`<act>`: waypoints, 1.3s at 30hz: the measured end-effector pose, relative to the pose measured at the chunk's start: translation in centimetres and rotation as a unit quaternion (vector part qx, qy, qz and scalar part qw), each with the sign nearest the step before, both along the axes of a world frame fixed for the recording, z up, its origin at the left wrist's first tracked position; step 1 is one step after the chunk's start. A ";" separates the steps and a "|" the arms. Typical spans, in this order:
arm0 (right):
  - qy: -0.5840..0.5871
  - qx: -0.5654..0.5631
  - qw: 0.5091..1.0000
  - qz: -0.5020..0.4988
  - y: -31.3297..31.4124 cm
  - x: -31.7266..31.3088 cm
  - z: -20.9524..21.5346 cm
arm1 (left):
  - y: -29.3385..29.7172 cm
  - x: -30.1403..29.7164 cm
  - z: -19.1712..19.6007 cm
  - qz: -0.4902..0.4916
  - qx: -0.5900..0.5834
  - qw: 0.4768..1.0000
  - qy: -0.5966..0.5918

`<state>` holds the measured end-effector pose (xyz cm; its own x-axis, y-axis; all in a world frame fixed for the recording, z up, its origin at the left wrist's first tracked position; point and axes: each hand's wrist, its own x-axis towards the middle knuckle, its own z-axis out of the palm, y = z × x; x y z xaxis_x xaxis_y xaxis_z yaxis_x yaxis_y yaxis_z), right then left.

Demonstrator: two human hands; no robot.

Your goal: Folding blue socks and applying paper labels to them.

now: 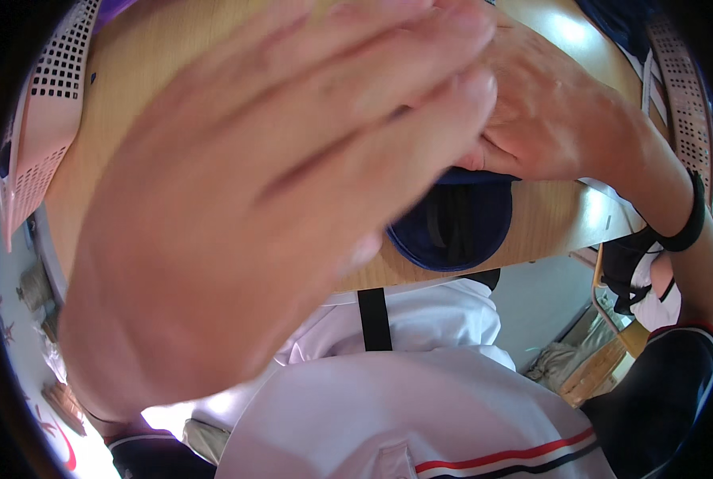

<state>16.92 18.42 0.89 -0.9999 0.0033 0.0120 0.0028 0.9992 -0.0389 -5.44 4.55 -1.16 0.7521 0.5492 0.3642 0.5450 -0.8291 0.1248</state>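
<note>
I am seeing my left hand blurring and covering most of the wooden table. It is hiding part of the dark blue thing toward 3 o'clock. My right hand is covering its top.

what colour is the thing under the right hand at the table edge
Dark navy blue, partly hidden by the right hand; seen in the head view.

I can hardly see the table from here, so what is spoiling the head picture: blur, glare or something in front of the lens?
Head view: the left hand sits so close to the lens that it is soft and blurred and hides most of the wooden table; the right hand and dark blue cloth item are sharper; glare whitens the tabletop top right; fisheye bends the perforated baskets at the rim.
</note>
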 end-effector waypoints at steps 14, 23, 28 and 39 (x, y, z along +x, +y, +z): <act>0.125 -0.326 0.899 -0.265 -0.7 -3.8 4.9 | 3.7 1.0 1.2 -0.003 -0.180 0.984 0.003; -0.264 -0.258 0.891 -0.263 2.7 -5.5 9.8 | 3.7 1.4 1.2 -0.016 -0.224 0.974 0.035; -0.269 -0.283 0.856 -0.339 2.3 -4.5 9.8 | 4.2 2.4 1.8 -0.011 -0.228 0.973 0.039; 0.046 0.063 0.981 -0.179 -7.1 -0.1 4.3 | 3.4 1.1 0.9 -0.017 -0.104 0.994 -0.037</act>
